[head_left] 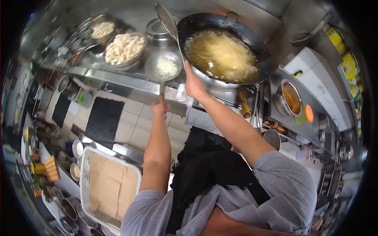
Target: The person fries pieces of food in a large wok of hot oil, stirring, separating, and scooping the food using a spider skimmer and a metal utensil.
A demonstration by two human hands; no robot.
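The left hand is closed around the handle of a round scoop with pale bits in it. The right hand holds a long scoop, its head tipped up between a shiny pot and a big black pan. Pale food bubbles in the oil there.

The bench has its front edge under the round scoop, whose handle pokes out past it. The left hand is over the open floor, so it has room below. The right hand has less room, with the pan's rim close by.

A bowl of pale lumps sits just left of the round scoop and blocks that side. A wooden handle sticks out below the pan. Behind the left arm is a white basket with brown paper.
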